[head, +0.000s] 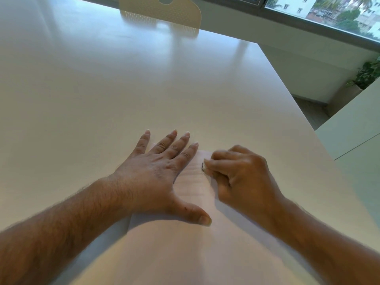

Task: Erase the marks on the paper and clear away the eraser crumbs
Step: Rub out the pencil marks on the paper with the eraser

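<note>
A white sheet of lined paper (195,182) lies on the white table (102,89), near its front edge. My left hand (162,177) rests flat on the paper's left part, fingers spread, thumb pointing right. My right hand (242,177) is curled on the paper's right side and pinches a small white eraser (205,167) with a dark, smudged tip that touches the paper. The sheet's right edge is hidden under my right hand. Marks and crumbs are too faint and blurred to make out.
A cream perforated chair back (164,11) stands at the table's far edge. The table's right edge runs diagonally, with floor beyond it, a second white surface (353,128) at the right and a potted plant (368,73) under the window.
</note>
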`<state>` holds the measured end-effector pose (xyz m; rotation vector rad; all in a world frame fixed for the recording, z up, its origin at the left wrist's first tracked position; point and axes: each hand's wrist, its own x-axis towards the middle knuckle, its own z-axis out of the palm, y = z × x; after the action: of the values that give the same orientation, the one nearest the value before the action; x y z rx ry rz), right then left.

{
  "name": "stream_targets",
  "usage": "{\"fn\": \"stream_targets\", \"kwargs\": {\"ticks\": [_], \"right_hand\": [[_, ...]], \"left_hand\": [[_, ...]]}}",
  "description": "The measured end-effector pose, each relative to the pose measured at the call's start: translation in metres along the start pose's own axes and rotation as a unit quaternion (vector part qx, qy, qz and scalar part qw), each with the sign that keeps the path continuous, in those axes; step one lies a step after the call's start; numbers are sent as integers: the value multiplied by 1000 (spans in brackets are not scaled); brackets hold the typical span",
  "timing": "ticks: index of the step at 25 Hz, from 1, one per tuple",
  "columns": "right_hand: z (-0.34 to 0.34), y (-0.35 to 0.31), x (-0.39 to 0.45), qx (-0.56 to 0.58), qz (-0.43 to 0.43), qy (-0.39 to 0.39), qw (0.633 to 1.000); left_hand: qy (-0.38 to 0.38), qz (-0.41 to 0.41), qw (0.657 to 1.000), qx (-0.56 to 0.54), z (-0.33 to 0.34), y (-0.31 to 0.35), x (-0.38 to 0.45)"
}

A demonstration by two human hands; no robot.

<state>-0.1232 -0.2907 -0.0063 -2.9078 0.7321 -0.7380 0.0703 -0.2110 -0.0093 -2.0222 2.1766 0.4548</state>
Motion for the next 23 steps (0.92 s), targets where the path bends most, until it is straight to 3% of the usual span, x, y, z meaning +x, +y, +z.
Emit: {"fn": "stream_targets", "kwargs": {"ticks": [9,17,23], "right_hand": [[-14,-20,-38,26,-39,-1,999],[8,4,12,9,5,-3,1000],[-12,-24,-36,24,-44,-6,999]], "left_hand": [[0,-1,1000,-2,1,0,1],[6,1,1000,-5,1,0,0],[2,1,1000,4,1,-1,2]]}}
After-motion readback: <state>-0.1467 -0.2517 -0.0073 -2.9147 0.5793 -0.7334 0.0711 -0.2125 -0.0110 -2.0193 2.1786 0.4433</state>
